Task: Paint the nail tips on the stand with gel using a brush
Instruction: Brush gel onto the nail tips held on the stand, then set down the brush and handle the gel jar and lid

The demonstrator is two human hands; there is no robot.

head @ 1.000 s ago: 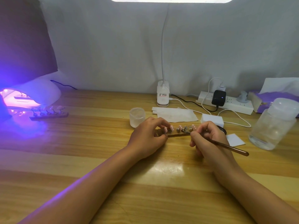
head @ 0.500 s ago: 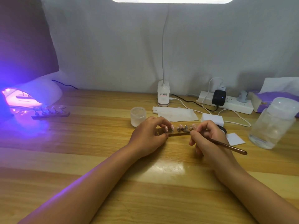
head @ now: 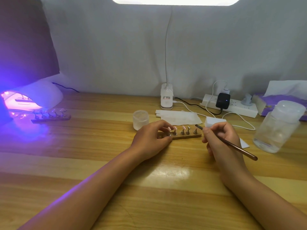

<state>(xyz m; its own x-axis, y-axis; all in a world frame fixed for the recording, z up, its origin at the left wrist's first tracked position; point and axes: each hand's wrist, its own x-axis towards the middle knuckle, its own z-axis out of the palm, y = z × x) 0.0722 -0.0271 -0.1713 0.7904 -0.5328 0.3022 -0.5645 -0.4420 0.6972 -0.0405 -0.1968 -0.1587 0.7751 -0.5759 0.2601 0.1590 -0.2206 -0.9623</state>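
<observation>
Head view: your left hand (head: 150, 140) pinches the left end of the wooden stand (head: 186, 136), which lies on the counter (head: 99, 155) with its nail tips (head: 183, 128) upright. Your right hand (head: 219, 140) grips the brush (head: 232, 146), its tip just beside the stand's right end. A frosted jar (head: 140, 119) sits behind your left hand; a second stand (head: 50, 115) rests by the glowing UV lamp (head: 38, 97).

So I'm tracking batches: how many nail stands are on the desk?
2. One stand sits mid-desk, its left end held by the left hand; the second stand lies far left beside the lit curing lamp.
</observation>
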